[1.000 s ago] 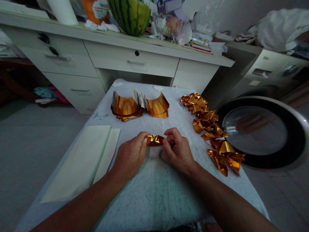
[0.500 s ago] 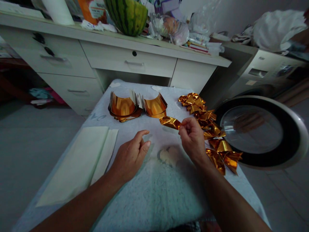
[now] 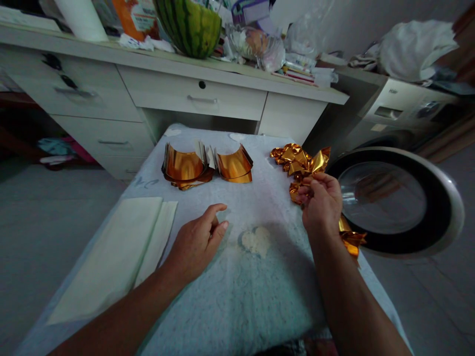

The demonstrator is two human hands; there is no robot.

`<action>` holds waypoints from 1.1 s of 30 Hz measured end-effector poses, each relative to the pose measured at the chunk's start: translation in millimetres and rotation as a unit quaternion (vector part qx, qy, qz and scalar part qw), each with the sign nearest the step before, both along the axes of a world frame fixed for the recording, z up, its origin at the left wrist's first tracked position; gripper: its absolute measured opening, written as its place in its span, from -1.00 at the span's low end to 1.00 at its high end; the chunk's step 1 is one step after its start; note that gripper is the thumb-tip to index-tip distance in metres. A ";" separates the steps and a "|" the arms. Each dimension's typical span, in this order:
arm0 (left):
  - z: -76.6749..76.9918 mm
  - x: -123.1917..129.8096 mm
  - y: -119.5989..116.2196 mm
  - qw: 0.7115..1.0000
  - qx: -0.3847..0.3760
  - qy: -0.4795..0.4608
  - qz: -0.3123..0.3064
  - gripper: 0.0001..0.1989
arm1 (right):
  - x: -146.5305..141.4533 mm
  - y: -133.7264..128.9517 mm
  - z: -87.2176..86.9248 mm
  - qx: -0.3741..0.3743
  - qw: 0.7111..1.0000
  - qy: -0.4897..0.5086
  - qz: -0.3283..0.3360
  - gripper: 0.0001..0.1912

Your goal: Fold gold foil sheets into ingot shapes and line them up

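Observation:
My left hand (image 3: 198,242) hovers or rests above the cloth-covered table (image 3: 237,296), thumb and forefinger apart, holding nothing. At the right side, my right hand (image 3: 322,200) pinches a folded piece of gold foil paper (image 3: 321,159) among the heap of crumpled gold foil pieces (image 3: 293,155). Part of that heap is hidden behind my right hand and forearm. Two curved stacks of gold foil sheets, a left stack (image 3: 185,165) and a right stack (image 3: 233,164), stand side by side near the table's far end.
Pale folded paper sheets (image 3: 107,252) lie along the table's left edge. An open washing machine door (image 3: 401,202) reaches beside the right edge. Behind the table stands a white drawer desk (image 3: 222,101), bearing a cut watermelon (image 3: 189,27) and plastic bags.
My right hand has moved right with the foil piece, from the middle of the table to the crumpled heap. My left hand keeps nearly the same pose.

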State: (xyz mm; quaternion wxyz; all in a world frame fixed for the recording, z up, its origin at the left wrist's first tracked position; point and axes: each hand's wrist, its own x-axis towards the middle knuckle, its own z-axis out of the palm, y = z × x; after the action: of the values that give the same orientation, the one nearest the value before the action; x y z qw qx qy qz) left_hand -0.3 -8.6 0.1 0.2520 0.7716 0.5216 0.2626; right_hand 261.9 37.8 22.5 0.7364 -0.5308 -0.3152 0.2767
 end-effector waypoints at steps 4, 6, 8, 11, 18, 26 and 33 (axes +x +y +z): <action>-0.9 -0.1 -0.4 1.000 -0.006 -0.001 0.000 -0.64 | -3.0 -0.4 1.1 -0.019 0.999 0.042 -0.002 -0.65; -1.0 -0.1 -0.2 1.000 -0.008 0.000 -0.002 -0.64 | -5.2 -0.9 1.0 -0.024 0.998 0.055 -0.001 -0.63; -1.2 0.0 0.2 1.000 -0.010 0.001 -0.003 -0.65 | -6.9 -1.2 0.2 -0.029 0.998 0.055 0.001 -0.62; -1.8 0.1 0.9 1.000 -0.010 0.001 -0.003 -0.66 | -8.4 -1.3 -1.1 -0.036 0.998 0.047 0.001 -0.60; -2.5 -0.9 1.0 1.000 -0.014 0.003 0.000 -0.66 | -12.7 -3.7 -2.1 -0.017 1.000 0.006 -0.001 -0.51; -2.2 -0.5 0.8 1.000 -0.013 0.012 -0.002 -0.67 | -29.1 -11.7 -9.2 -0.001 0.990 -0.098 0.102 -0.66; -1.2 -0.4 1.2 1.000 -0.004 0.011 -0.007 -0.70 | -37.0 -15.0 -14.4 -0.032 0.977 -0.121 0.173 -0.69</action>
State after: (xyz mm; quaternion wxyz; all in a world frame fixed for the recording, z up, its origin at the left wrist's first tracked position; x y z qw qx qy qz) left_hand -0.7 -7.4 -1.1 0.2512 0.7768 0.5205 0.2500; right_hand 224.9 22.9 8.1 0.6166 -0.5208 -0.4802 0.3436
